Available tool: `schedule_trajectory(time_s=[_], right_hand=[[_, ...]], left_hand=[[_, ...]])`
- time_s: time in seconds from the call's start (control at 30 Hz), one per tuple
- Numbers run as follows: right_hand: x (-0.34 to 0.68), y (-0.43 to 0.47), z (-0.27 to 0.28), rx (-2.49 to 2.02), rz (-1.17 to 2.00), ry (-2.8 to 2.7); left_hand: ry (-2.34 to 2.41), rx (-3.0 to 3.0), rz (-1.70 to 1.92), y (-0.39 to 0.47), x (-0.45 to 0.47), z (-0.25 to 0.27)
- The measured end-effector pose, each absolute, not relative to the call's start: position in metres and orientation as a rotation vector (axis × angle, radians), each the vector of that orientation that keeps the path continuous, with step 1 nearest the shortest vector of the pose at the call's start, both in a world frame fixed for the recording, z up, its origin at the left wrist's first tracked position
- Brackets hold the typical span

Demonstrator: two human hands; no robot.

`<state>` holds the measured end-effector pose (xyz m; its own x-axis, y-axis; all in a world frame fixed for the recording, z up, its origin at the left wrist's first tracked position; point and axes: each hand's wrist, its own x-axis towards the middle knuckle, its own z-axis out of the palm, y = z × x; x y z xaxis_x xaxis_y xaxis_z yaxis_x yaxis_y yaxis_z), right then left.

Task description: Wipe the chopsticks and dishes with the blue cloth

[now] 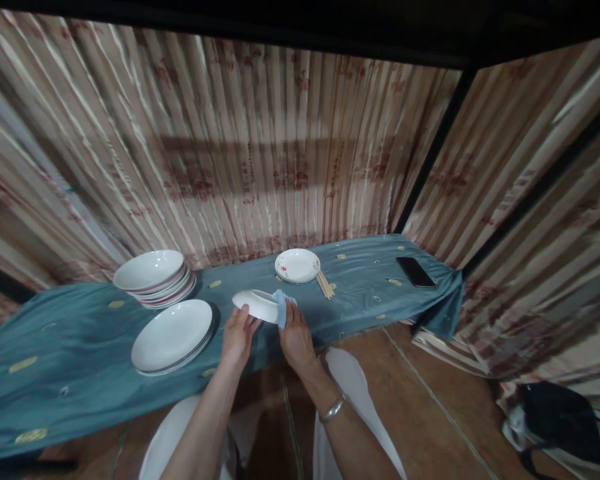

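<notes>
A white bowl (260, 307) is held tilted above the front part of the table, with its underside turned partly toward me. My left hand (239, 333) grips its left side from below. At the bowl's right rim, my right hand (296, 333) presses a light blue cloth (281, 308) against it, fingers closed. Behind the bowl lies a small stack of floral plates (298, 265). Beside those plates rests a bundle of chopsticks (325, 285). Left of my hands are large white plates (173, 337), stacked flat.
A taller stack of white bowls and plates (153, 277) stands at the back left. A black phone (416, 272) lies on the teal tablecloth (365, 303) at the right. Pleated curtains (280, 153) hang behind the table. A black bag (560, 420) sits low at the right.
</notes>
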<state>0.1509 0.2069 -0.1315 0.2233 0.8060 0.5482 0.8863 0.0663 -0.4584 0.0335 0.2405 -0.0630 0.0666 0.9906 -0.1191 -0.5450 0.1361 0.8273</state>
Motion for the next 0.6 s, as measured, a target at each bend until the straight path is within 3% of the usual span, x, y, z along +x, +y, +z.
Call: schedule_trajectory(time_s=[0.27,0.6], right_hand=[[0.182,0.207,-0.118,-1.885,0.098,-1.324],[0.216,0.209,-0.142,-1.878,0.586,-0.951]], left_hand=[[0.847,0.889,1.211,0.244,0.049,-0.065],[1.144,0.851,1.475,0.263,0.025,-0.082]])
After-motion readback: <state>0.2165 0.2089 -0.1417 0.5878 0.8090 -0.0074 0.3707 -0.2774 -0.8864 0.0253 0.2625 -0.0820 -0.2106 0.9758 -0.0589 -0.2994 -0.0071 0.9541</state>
